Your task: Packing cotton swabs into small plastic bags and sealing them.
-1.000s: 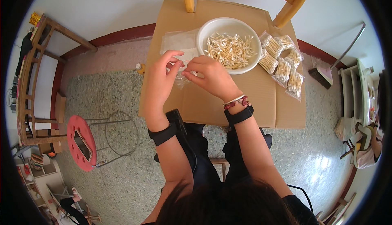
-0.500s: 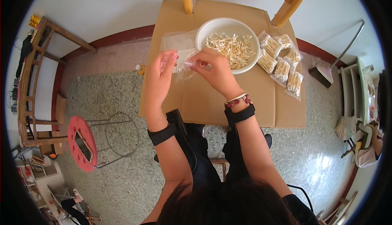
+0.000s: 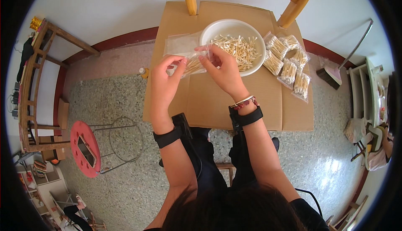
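Note:
Between my two hands is a small clear plastic bag with cotton swabs in it [image 3: 193, 66], held over the cardboard. My left hand [image 3: 166, 76] pinches the bag's left end between thumb and fingers. At the other end, my right hand [image 3: 225, 68] has its bent fingers and thumb on the plastic. Just beyond the right hand stands a white bowl [image 3: 208, 26] with a heap of loose cotton swabs [image 3: 239, 48]. Flat clear bags [image 3: 176, 43] lie left of the bowl, partly covered by my hands and the held bag.
Several filled bags of swabs [image 3: 289, 69] lie right of the bowl on the cardboard sheet [image 3: 251, 105], which covers a wooden chair's seat [image 3: 289, 17]. At left, a red stool [image 3: 79, 159] bears a phone [image 3: 86, 151]. A broom [image 3: 328, 78] leans at right.
The swabs inside the bag now show between my hands, where only crumpled plastic showed before. My left hand has turned and dropped slightly; my right hand's fingers have spread along the bag.

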